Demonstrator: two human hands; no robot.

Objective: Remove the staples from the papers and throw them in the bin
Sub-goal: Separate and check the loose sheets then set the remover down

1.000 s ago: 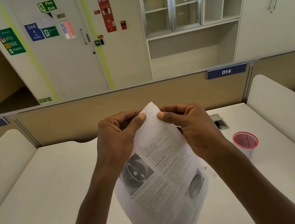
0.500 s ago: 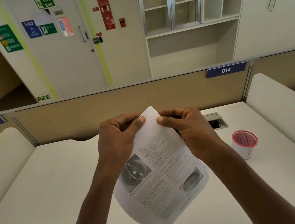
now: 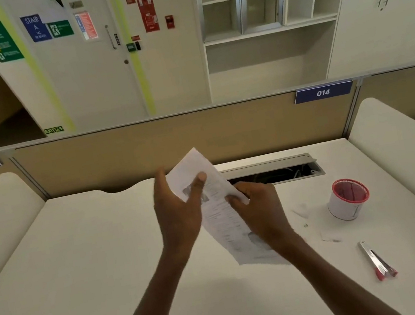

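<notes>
Honestly, both hands, left hand and right hand, pinch the papers mid-frame; tugging hard could tear that corner.

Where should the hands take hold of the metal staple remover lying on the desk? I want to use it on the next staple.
Grip the staple remover across its long silver body, coming down from above with the right hand, which is nearer. It lies flat on the desk, its red end towards the person, so only the narrow sides offer the fingers a pinch.
</notes>
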